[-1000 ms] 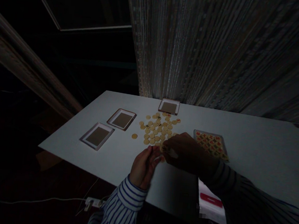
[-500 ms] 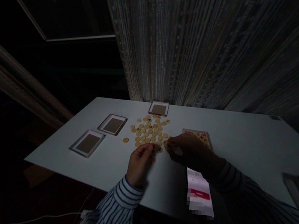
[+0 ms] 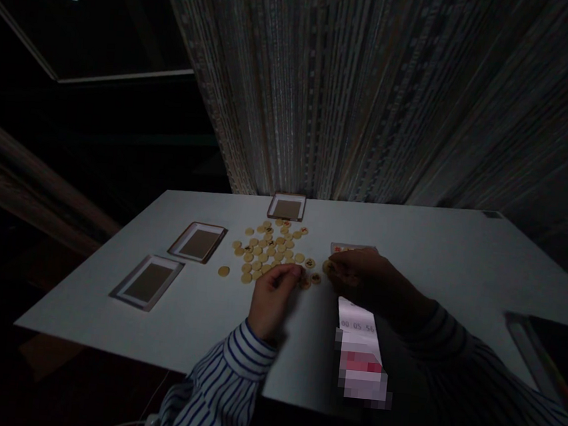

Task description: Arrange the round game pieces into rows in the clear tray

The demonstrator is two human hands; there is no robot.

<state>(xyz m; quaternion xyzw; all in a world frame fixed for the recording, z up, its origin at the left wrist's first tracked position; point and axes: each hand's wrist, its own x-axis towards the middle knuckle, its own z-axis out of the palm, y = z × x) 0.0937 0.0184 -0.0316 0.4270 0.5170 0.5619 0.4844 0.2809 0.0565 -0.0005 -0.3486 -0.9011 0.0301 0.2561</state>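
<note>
Round wooden xiangqi pieces [image 3: 259, 251] lie loosely spread on the white table, some with characters showing and many blank side up. My right hand [image 3: 371, 278] pinches one piece [image 3: 328, 267] by its edge, to the right of the spread. At the near right edge of the pieces, my left hand [image 3: 273, 302] has thumb and forefinger closed together; what they hold, if anything, is hidden. Just past its fingertips lie a few face-up pieces [image 3: 315, 278]. Behind my right hand is a shallow box [image 3: 335, 247] with pieces in it, mostly covered by the hand.
Two shallow trays, a brown-edged one [image 3: 175, 248] and a greyer one [image 3: 123, 300], stand at the left. Another tray [image 3: 270, 206] sits at the back edge by the curtain [image 3: 325, 96]. A lit phone [image 3: 359, 314] showing a timer lies below my right hand. A dark flat object [image 3: 552, 346] is at the right.
The view has shifted, so the table appears further left. My right hand has drawn a piece away to the right of the spread. My left fingertips have moved right, towards the face-up pieces.
</note>
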